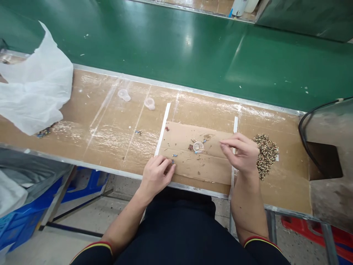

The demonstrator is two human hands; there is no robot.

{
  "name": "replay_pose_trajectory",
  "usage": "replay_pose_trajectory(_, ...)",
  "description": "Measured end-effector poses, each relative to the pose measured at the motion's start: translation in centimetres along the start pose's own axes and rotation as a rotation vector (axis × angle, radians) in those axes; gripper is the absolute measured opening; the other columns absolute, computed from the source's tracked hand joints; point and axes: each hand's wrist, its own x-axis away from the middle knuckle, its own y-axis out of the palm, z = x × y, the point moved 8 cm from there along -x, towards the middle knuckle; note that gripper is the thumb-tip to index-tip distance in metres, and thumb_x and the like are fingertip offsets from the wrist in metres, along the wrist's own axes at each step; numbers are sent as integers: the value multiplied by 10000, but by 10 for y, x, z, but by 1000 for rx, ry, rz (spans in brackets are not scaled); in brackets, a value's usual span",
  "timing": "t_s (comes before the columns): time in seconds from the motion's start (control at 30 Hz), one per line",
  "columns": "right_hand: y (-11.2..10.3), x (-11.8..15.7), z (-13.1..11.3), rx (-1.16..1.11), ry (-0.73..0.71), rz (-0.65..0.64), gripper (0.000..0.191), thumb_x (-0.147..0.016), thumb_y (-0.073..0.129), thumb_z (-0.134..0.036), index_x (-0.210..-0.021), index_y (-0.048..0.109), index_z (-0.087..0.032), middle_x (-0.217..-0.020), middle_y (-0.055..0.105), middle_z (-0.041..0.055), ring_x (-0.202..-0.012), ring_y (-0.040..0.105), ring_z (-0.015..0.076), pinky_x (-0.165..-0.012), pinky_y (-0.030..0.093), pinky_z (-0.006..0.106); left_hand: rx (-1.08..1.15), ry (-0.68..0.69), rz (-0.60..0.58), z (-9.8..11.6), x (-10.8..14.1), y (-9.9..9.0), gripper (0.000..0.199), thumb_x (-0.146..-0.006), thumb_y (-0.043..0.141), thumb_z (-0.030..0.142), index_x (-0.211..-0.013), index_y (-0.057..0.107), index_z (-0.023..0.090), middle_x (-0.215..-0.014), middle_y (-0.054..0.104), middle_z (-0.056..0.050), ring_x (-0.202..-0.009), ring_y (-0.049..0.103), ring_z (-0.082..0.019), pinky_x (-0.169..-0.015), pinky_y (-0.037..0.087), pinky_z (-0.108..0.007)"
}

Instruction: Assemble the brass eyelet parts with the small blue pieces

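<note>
With your right hand [241, 151] pinched, left hand's [158, 171] grip unclear, rushing across the flat brown cardboard's [215, 170] right edge could tip the clear round plastic cup [198, 147].

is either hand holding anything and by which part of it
Cannot be told: the left hand is beside a small blue piece, perhaps touching it, and the right hand looks pinched, nothing clearly visible between its fingers.

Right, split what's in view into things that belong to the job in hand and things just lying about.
Likely in the job:
- cardboard sheet
- clear cup on it
- blue piece by the left hand
- pile of small pieces beside the right hand

Likely lying about:
- white sheet
- black cable
</note>
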Motion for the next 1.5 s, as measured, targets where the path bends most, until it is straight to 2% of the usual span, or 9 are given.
replay_pose_trajectory(0.1,-13,1,4,5,13,93,119,-873,733,-129,-841,753,-243,-687,688,-11,-555,594,122,-479,437,254,-92,-37,11,2,-3,4,152,-959,637,253,-821,643,191,-780,672,-28,-719,611,-201,-686,462,-332)
replay_pose_trajectory(0.2,-4,2,5,22,2,5,123,-881,758,-170,-775,721,-220,-650,660,-16,-555,592,118,-501,449,250,-110,-52,-9,1,-6,5,116,-958,631,225,-850,659,194,-815,693,-26,-751,634,-205,-708,474,-335)
replay_pose_trajectory(0.37,15,4,6,36,6,-177,67,-950,688,-174,-925,735,-213,-827,745,24,-714,691,145,-627,540,267,-67,-3,-58,-3,-6,5,155,-998,552,184,-881,653,194,-831,696,-30,-766,658,-200,-726,506,-329)
replay_pose_trajectory(0.53,29,8,9,2,49,-325,154,-985,657,-245,-853,725,-203,-795,725,24,-718,689,152,-623,527,272,274,-19,35,-7,-20,-19,106,-987,556,153,-930,633,199,-844,703,-20,-750,673,-147,-697,544,-266)
replay_pose_trajectory(0.67,40,13,9,25,46,-410,162,-995,650,-310,-961,747,-185,-909,743,68,-804,701,184,-677,546,304,632,-70,154,-8,-68,-31,50,-949,662,218,-904,657,198,-802,716,-9,-710,683,-123,-652,559,-242)
replay_pose_trajectory(0.77,45,15,10,64,27,-431,166,-1001,640,-306,-1003,752,-185,-921,737,72,-811,694,185,-683,541,305,931,-85,130,-4,-111,-17,163,-886,768,322,-860,688,182,-758,719,-13,-639,688,-112,-599,577,-231)
replay_pose_trajectory(0.87,48,15,10,91,0,-413,202,-1019,609,-310,-935,751,-193,-842,716,51,-741,664,164,-638,511,289,1119,-163,98,-8,-134,3,287,-796,857,418,-826,711,173,-719,723,-19,-631,713,-130,-622,616,-253)
replay_pose_trajectory(1.17,58,16,6,99,-21,-404,184,-1019,599,-256,-927,750,-206,-821,702,43,-710,630,144,-633,503,275,1391,-350,-54,-22,-117,52,375,-733,902,482,-832,712,173,-767,754,-23,-656,734,-133,-646,627,-251)
replay_pose_trajectory(1.5,66,8,0,249,-75,-240,175,-990,653,-272,-852,743,-213,-719,674,22,-655,610,142,-582,485,275,1484,-377,-94,-21,-114,61,351,-761,887,471,-871,712,187,-831,750,-16,-712,725,-122,-690,615,-250)
